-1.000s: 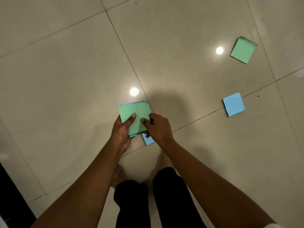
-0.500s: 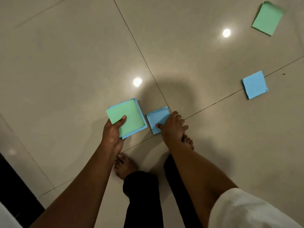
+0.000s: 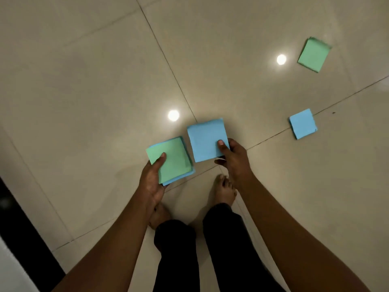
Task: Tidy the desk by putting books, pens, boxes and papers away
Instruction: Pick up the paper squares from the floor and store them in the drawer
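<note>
My left hand (image 3: 152,180) grips a small stack of square papers (image 3: 174,159), green on top with blue beneath, thumb lying on the green sheet. Just right of it, my right hand (image 3: 233,159) pinches a blue square paper (image 3: 205,140) by its lower right corner, thumb on top, held above the floor. Two more squares lie on the tiled floor: a blue paper (image 3: 302,123) at the right and a green paper (image 3: 313,54) farther back at the upper right, one edge slightly curled.
I stand barefoot on glossy beige floor tiles (image 3: 84,91) with dark grout lines; my feet (image 3: 224,190) are right under the hands. Two ceiling lights reflect in the tiles. A dark strip (image 3: 23,239) runs along the lower left corner.
My right hand reached down to the blue paper lying by my foot, took it, and lifted it up beside the stack. The left hand kept hold of the stack.
</note>
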Demonstrator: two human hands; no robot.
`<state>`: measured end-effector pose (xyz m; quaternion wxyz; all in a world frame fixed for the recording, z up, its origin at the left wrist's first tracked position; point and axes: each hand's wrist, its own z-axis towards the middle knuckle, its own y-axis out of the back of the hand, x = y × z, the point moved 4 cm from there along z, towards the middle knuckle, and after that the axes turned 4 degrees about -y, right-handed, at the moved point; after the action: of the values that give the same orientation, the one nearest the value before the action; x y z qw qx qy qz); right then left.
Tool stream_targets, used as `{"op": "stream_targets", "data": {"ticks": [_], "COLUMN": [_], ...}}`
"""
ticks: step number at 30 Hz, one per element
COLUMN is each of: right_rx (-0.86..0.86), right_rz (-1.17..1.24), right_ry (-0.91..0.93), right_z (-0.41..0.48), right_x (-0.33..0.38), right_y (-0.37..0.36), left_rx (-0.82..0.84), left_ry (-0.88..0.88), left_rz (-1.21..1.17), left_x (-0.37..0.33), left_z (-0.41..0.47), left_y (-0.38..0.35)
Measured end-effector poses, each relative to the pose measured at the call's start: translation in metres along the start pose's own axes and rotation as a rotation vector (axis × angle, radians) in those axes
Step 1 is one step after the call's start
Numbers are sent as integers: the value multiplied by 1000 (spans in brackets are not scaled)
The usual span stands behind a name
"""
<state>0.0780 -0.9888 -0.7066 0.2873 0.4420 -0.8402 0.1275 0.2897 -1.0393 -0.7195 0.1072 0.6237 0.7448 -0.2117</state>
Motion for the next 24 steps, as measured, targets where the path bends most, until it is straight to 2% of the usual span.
{"op": "stream_targets", "data": {"ticks": [3, 8, 12, 14, 17, 20, 24], "right_rx": [96, -73, -41, -61, -224, -381, -422], "right_rz": [-110, -470, -952, -1091, -990, -855, -1059], "right_ry": [52, 129, 177, 207, 174, 131, 163], "right_z": [-30, -60, -73, -72, -50, 14, 136], "right_x": [39, 79, 114, 136, 169, 201, 232], "right_y": [-8, -14, -13, 2, 52, 126, 206], "left_rx": [63, 99, 44, 37, 43, 85, 104], "left_ry": [3, -41, -82, -85, -64, -70, -94], "left_rz": [-14, 25, 99, 108, 114, 126, 110], "left_x": [-14, -47, -66, -72, -75, -75, -67], "left_z": [-22, -58, -74, -81, -82, -59, 7], "left_y": [-38, -97, -125, -140, -169, -215, -287]}}
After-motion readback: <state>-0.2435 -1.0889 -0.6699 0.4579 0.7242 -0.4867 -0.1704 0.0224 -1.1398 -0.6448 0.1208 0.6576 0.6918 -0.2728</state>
